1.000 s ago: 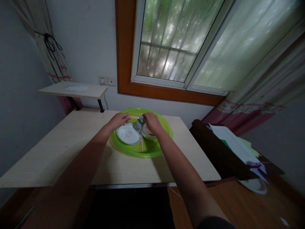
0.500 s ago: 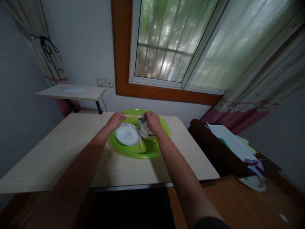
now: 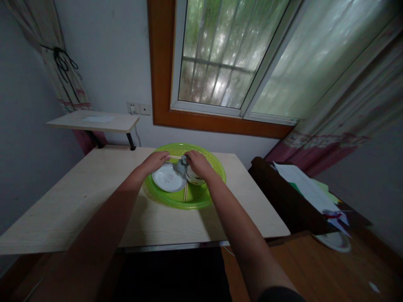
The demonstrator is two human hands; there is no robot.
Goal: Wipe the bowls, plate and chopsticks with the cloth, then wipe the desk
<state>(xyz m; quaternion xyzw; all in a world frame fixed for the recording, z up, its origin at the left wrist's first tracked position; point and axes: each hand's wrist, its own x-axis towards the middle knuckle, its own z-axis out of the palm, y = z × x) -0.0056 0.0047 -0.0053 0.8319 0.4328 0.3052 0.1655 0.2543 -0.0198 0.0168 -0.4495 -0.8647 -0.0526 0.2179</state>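
Chopsticks [image 3: 175, 157] stretch sideways between my two hands, above a round green tray [image 3: 170, 201]. My left hand [image 3: 157, 161] is closed on their left end. A grey cloth [image 3: 180, 166] is wrapped about their right part, pinched in my right hand [image 3: 198, 162], and its loose end hangs down. Below the cloth, a white plate [image 3: 168, 178] with a faint pattern lies on the tray's left side. White bowls [image 3: 194, 178], stacked, stand under my right hand, which partly covers them. More chopsticks [image 3: 185, 192] lie on the tray in front, between plate and bowls.
The tray rests on a pale wooden table [image 3: 94, 201] against the wall. A small raised shelf [image 3: 94, 121] with a paper sheet stands at the table's back left. To the right, a dark brown piece of furniture [image 3: 277, 201] holds papers [image 3: 302, 184].
My right hand has moved left and slightly down along the chopsticks with the cloth. My left hand has shifted a little to the right and down.
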